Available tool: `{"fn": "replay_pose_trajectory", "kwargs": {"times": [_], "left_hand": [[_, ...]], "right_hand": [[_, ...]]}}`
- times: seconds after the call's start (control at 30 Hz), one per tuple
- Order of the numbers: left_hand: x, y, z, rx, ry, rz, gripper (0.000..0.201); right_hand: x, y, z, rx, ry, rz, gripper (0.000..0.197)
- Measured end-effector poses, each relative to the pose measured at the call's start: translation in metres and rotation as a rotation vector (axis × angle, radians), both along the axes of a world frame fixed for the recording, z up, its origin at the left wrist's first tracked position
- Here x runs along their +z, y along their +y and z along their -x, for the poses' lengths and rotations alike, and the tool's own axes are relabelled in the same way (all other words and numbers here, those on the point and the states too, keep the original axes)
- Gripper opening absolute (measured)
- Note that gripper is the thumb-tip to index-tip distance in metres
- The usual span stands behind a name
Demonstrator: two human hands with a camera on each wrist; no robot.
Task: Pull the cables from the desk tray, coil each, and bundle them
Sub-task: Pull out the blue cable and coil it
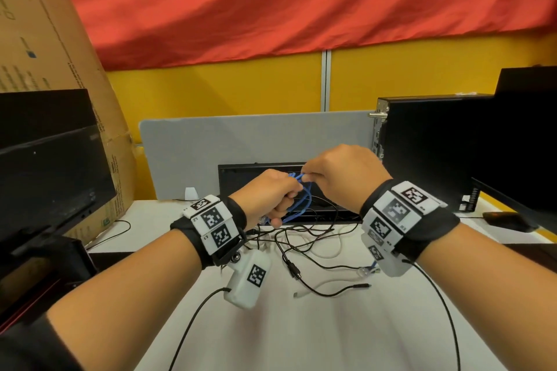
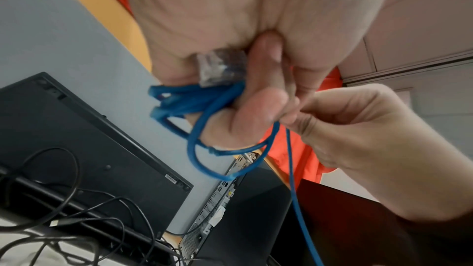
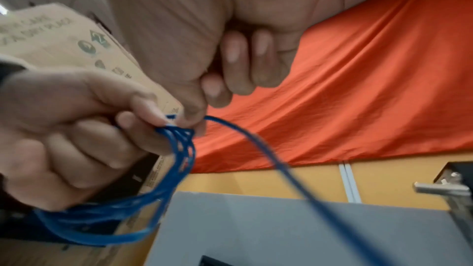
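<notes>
A thin blue cable (image 1: pixel 301 203) hangs in several loops above the desk, in front of the black tray (image 1: pixel 241 178). My left hand (image 1: pixel 272 194) grips the coil (image 2: pixel 202 100) in its fist, with a clear plug (image 2: pixel 220 67) pressed against the palm. My right hand (image 1: pixel 337 175) pinches the free strand (image 3: pixel 256 139) at the top of the coil (image 3: pixel 179 149), just beside the left fingers (image 3: pixel 135 112). The strand runs down and away from the right hand (image 2: pixel 302 116). Black and white cables (image 1: pixel 304 247) lie tangled on the white desk (image 1: pixel 301 334) below the hands.
A black computer case (image 1: pixel 422 141) and a monitor (image 1: pixel 518 184) stand at the right. A dark monitor (image 1: pixel 51 178) and a cardboard box (image 1: pixel 45 39) stand at the left. A grey divider panel (image 1: pixel 241 135) rises behind the tray.
</notes>
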State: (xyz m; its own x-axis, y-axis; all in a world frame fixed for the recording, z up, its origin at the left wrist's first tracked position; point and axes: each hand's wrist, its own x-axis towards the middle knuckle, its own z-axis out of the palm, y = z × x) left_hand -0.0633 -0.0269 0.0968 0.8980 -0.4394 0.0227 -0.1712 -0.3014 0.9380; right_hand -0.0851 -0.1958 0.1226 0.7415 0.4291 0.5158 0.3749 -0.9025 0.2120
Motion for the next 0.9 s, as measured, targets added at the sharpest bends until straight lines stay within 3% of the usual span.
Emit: {"fn": "replay_pose_trajectory", "kwargs": {"times": [0.13, 0.23, 0.3, 0.4, 0.57, 0.77, 0.9], "left_hand": [[-0.005, -0.002, -0.001, 0.006, 0.074, 0.117, 0.038], [-0.008, 0.0, -0.002, -0.028, 0.169, 0.302, 0.043], [-0.011, 0.002, -0.003, -0.046, 0.215, 0.392, 0.047], [-0.013, 0.002, -0.003, -0.086, 0.264, 0.488, 0.049], [-0.016, -0.001, -0.001, -0.087, 0.307, 0.498, 0.053], [-0.014, -0.006, -0.001, 0.069, 0.235, 0.546, 0.045], [-0.015, -0.01, 0.0, 0.093, 0.265, 0.6, 0.046]], "right_hand": [[-0.009, 0.006, -0.006, 0.01, 0.107, -0.327, 0.024], [-0.016, 0.009, -0.006, 0.182, 0.361, -0.692, 0.053], [-0.02, 0.01, -0.004, 0.274, 0.509, -0.791, 0.072], [-0.027, 0.012, -0.006, 0.336, 0.578, -0.842, 0.084], [-0.035, 0.013, -0.013, 0.287, 0.459, -0.882, 0.07], [-0.046, 0.019, -0.013, 0.235, 0.294, -0.859, 0.048], [-0.046, 0.02, -0.009, 0.164, 0.083, -0.733, 0.036]]}}
